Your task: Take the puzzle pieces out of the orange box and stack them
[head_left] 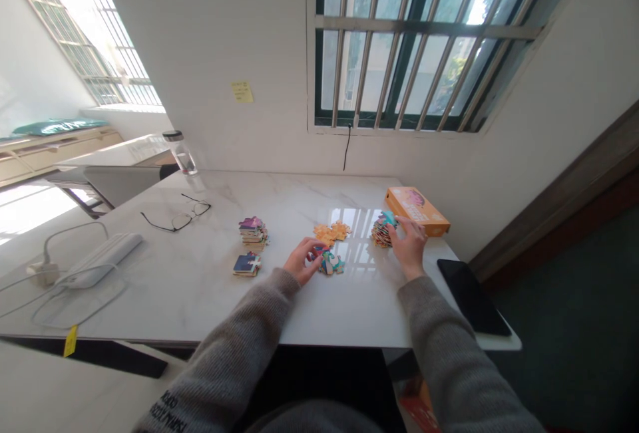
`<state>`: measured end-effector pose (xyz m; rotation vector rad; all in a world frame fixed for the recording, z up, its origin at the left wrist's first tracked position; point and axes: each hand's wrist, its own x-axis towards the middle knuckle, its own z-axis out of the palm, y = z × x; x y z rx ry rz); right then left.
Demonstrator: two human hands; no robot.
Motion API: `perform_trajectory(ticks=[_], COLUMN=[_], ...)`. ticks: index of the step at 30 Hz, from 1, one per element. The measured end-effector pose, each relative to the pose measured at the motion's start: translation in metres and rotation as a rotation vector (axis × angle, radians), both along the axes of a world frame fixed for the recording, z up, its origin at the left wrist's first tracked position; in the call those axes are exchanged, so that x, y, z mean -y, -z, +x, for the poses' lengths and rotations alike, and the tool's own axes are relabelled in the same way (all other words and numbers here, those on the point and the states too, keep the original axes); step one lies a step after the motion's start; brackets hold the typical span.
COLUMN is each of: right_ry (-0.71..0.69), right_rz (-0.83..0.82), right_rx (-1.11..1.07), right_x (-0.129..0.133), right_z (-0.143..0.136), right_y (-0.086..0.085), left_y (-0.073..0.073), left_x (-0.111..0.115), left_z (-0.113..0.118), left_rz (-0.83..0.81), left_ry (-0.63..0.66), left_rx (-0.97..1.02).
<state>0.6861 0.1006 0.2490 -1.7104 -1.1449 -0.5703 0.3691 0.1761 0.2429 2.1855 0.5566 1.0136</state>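
My left hand [302, 261] is closed, with a small red and blue jigsaw puzzle piece [316, 253] pinched at its fingertips. Just beside it lies a low pile of teal and white puzzle pieces [331, 263]. Behind that pile, orange puzzle pieces [339, 230] are spread flat. My right hand [410, 245] has thumb and fingers pinched at a teal piece on top of a leaning stack of puzzle pieces [381, 233]. To the left stand a tall stack with a purple top piece [253, 232] and a shorter dark blue stack [246, 264].
An orange box [418, 209] lies behind my right hand, and a black tablet [472, 296] rests at the table's right edge. Glasses [182, 221], a water bottle [182, 153] and a white power strip [102, 260] with cables occupy the left side. A barred window is ahead.
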Motion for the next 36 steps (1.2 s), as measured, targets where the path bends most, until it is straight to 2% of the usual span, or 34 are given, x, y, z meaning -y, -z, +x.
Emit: perform_trajectory(ticks=[14, 17, 20, 23, 26, 29, 31, 36], right_ry=[-0.121, -0.081, -0.070, -0.283, -0.538, -0.732, -0.795, -0.821], right_rz=[-0.040, -0.047, -0.042, -0.096, -0.246, -0.378, -0.453, -0.561], right_rx=[-0.018, 0.020, 0.065, 0.142, 0.201, 0.220, 0.208, 0.197], right_x=[-0.003, -0.002, 0.003, 0.010, 0.016, 0.020, 0.021, 0.020], right_z=[0.002, -0.006, -0.027, -0.060, -0.092, -0.111, -0.115, -0.111], right_y=[0.006, 0.003, -0.003, -0.006, -0.006, -0.005, -0.003, 0.003], left_y=[-0.001, 0.001, 0.002, 0.003, 0.005, 0.006, 0.007, 0.009], left_x=[-0.001, -0.001, -0.002, -0.003, -0.003, -0.004, -0.005, -0.006], left_z=[0.000, 0.001, 0.001, 0.001, 0.001, 0.000, 0.000, 0.001], left_rz=[0.052, 0.069, 0.078, 0.102, 0.135, 0.162, 0.186, 0.240], left_ry=[0.019, 0.029, 0.026, 0.015, -0.002, -0.017, -0.015, -0.004], left_rx=[-0.026, -0.031, -0.043, -0.070, -0.096, -0.110, -0.128, -0.159])
